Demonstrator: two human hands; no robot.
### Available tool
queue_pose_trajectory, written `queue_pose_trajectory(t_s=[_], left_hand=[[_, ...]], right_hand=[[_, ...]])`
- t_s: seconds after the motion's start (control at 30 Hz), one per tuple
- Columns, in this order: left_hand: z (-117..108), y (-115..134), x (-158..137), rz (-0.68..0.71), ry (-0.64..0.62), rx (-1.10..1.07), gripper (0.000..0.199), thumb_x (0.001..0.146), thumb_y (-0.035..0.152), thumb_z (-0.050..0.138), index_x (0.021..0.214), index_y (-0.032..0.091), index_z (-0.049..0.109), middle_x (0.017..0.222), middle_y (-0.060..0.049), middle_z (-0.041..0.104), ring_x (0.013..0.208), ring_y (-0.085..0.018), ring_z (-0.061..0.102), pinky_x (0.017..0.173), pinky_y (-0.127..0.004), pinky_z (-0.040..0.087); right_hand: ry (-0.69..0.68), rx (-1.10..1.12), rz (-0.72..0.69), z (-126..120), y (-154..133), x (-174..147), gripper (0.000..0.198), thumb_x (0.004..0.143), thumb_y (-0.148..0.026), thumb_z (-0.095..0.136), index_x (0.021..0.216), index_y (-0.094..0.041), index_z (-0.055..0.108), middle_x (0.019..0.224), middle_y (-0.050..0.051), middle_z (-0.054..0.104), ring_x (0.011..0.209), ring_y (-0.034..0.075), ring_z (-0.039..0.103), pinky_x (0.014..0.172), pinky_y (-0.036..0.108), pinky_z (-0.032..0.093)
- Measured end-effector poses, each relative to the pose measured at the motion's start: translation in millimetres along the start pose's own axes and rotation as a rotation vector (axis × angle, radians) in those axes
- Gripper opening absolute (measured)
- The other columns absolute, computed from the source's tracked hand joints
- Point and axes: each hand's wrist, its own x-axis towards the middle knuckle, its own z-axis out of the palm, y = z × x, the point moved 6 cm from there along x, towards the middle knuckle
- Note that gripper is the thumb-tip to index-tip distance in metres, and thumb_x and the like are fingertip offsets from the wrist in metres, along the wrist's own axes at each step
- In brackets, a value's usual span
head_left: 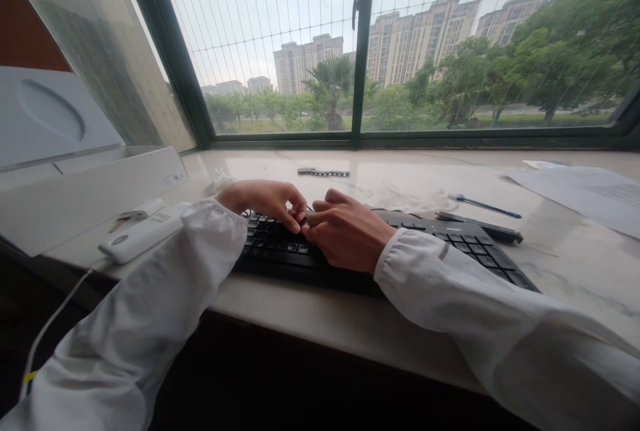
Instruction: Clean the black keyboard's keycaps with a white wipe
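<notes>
A black keyboard [480,248] lies along the sill near its front edge, and both hands are over its left-middle part. My left hand [273,203] comes in from the left with thumb and forefinger pinched together just above the keys. Its fingertips meet those of my right hand [345,231], whose fingers are curled and closed. Whatever is between the fingertips is small, dark and mostly hidden. Behind the hands lies a short row of small dark pieces [323,172], which look like keycaps. My right hand covers the keyboard's middle.
Right of the hands lie a thin blue stick-like tool [489,206], a dark bar-shaped object [493,228] and paper sheets [585,191]. On the left are a white open box [105,184], a white corded device [145,234] and a key [127,218]. The window [356,71] stands behind.
</notes>
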Motion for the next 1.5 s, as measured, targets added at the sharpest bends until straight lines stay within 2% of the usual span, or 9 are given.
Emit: queue_pose_trajectory(t_s=[0.17,0.33,0.47,0.6,0.9,1.23,1.4,1.5], left_hand=[[-3.2,4.9,-7.6,-0.054,0.055,-0.039,0.035,0.065,0.043,0.075,0.091,0.020,0.075,0.077,-0.001,0.071,0.054,-0.010,0.052,0.050,-0.021,0.037],[-5.5,8.5,-13.2,-0.101,0.100,-0.001,0.032,0.065,0.045,0.076,0.089,0.023,0.077,0.075,-0.001,0.072,0.048,-0.008,0.052,0.046,-0.021,0.036],[-6.8,15.2,-16.0,-0.093,0.127,0.133,0.029,0.067,0.047,0.073,0.087,0.026,0.078,0.061,0.002,0.068,0.047,-0.008,0.048,0.049,-0.021,0.036],[-6.2,21.6,-15.8,-0.086,0.162,0.225,0.026,0.067,0.048,0.073,0.084,0.030,0.078,0.065,0.004,0.069,0.052,-0.008,0.049,0.055,-0.021,0.037],[-6.4,29.9,-18.3,-0.068,0.168,0.221,0.023,0.068,0.045,0.073,0.086,0.030,0.078,0.078,0.004,0.072,0.065,-0.011,0.058,0.065,-0.021,0.041],[-7.0,26.0,-16.4,-0.090,0.216,0.264,0.022,0.068,0.045,0.074,0.082,0.029,0.078,0.068,0.005,0.071,0.060,-0.010,0.058,0.062,-0.021,0.041],[-3.1,34.8,-16.8,-0.059,0.225,0.274,0.013,0.072,0.034,0.070,0.081,0.028,0.077,0.071,0.004,0.072,0.064,-0.010,0.061,0.066,-0.020,0.042],[-0.4,42.2,-17.5,-0.032,0.239,0.296,0.014,0.074,0.025,0.065,0.081,0.027,0.077,0.071,0.003,0.072,0.064,-0.010,0.062,0.065,-0.020,0.043]], right_hand=[[0.018,-0.020,0.059,-1.8,5.8,-3.0,0.020,0.084,-0.014,0.048,0.072,-0.018,0.064,0.076,0.003,0.068,0.077,0.016,0.052,0.076,0.035,0.026],[0.072,-0.067,0.139,-7.7,20.4,-10.3,0.022,0.084,-0.015,0.049,0.073,-0.016,0.067,0.076,0.007,0.067,0.075,0.017,0.051,0.076,0.035,0.025],[0.053,-0.053,0.145,-4.0,23.9,-12.7,0.023,0.085,-0.016,0.049,0.071,-0.016,0.068,0.076,0.007,0.068,0.073,0.016,0.052,0.076,0.034,0.025],[0.028,-0.017,0.120,1.3,19.9,-11.2,0.023,0.086,-0.018,0.049,0.073,-0.016,0.068,0.077,0.007,0.069,0.074,0.017,0.053,0.078,0.034,0.026],[0.045,-0.008,0.156,0.5,21.4,-12.4,0.026,0.086,-0.018,0.047,0.075,-0.016,0.070,0.077,0.008,0.069,0.075,0.017,0.055,0.078,0.035,0.026],[0.062,-0.012,0.148,1.4,19.6,-11.6,0.024,0.086,-0.018,0.048,0.074,-0.015,0.069,0.078,0.008,0.070,0.075,0.017,0.055,0.077,0.034,0.025],[0.068,-0.006,0.150,1.7,20.3,-11.2,0.024,0.087,-0.019,0.048,0.074,-0.015,0.068,0.077,0.007,0.070,0.075,0.016,0.055,0.078,0.034,0.025],[0.064,-0.009,0.149,1.7,19.7,-11.0,0.024,0.087,-0.019,0.047,0.075,-0.016,0.068,0.077,0.007,0.070,0.075,0.017,0.054,0.077,0.034,0.025]])
